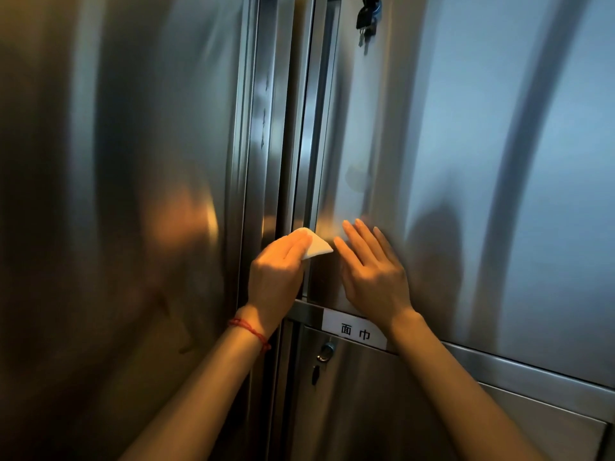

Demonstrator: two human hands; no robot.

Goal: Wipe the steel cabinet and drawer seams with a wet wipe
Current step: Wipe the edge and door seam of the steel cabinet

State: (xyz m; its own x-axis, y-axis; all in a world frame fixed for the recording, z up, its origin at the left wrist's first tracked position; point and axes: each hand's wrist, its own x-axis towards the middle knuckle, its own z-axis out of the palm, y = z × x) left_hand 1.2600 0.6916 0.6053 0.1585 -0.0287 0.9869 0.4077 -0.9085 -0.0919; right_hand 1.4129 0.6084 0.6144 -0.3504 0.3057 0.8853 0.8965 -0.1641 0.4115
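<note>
Left hand [278, 267] pinches the folded wet wipe [314, 245] low on the vertical door seam [307, 144]. Right hand [371, 271] rests flat, fingers straight, on the steel door [466, 161]. Guessing plenty's left, like the drawer seam [499, 364] below.

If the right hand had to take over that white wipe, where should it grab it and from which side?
Probably the free folded corner of the wipe, which sticks out to the right past the left hand. The open right hand rests on the steel door just beside it, so come from the right and pinch that corner.

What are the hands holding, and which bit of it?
The left hand holds a folded white wet wipe by its left end; a corner sticks out to the right. The right hand holds nothing; it lies flat on the steel door.
</note>
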